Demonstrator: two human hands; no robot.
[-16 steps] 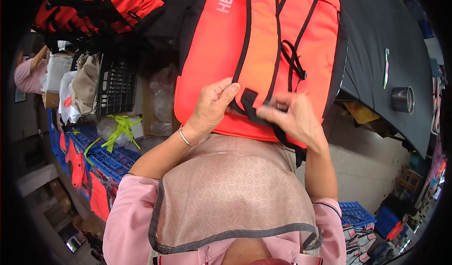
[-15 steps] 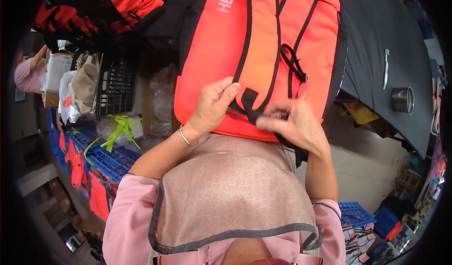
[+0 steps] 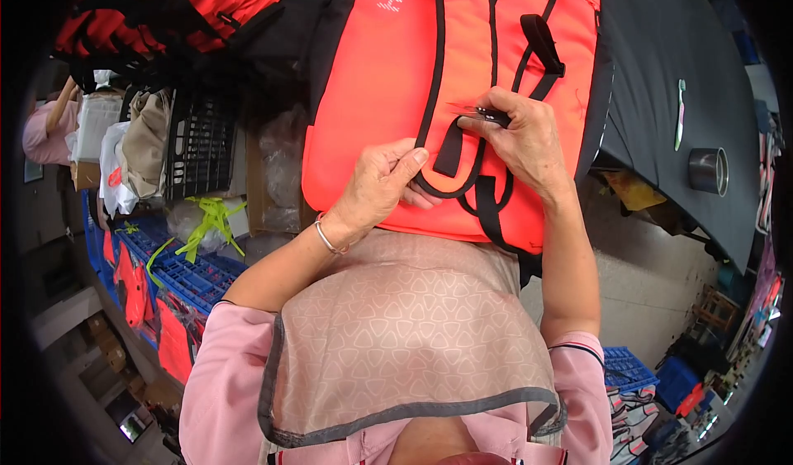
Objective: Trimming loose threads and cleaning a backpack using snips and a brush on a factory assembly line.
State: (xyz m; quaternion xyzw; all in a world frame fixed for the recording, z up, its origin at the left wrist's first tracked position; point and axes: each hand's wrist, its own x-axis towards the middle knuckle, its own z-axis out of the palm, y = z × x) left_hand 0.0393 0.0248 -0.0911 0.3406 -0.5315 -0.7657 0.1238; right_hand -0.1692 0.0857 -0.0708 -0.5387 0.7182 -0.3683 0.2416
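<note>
A bright orange-red backpack (image 3: 372,110) lies with its shoulder straps up, its bottom edge close to my body. My left hand (image 3: 380,180) is closed on the lower end of the padded shoulder strap (image 3: 464,44), thumb on top and fingers beneath. A short black webbing tab (image 3: 449,151) is on that strap end. My right hand (image 3: 529,139) pinches a small dark tool (image 3: 491,116) with thin tips, perhaps thread snips, just above the tab. Its exact kind is partly hidden by the fingers. A black webbing strap (image 3: 489,209) hangs loosely below my right wrist.
A black-covered table (image 3: 652,77) carries a toothbrush (image 3: 680,114) and a metal cup (image 3: 708,172) on the right. More orange-red bags (image 3: 190,11) are piled at the far left. Black (image 3: 202,143) and blue crates (image 3: 194,275) stand left, and another person (image 3: 51,126) works beyond.
My right hand has moved up along the strap from its lower end, and the dark tool now shows in it. The webbing tab points upward. My left hand keeps its hold on the strap.
</note>
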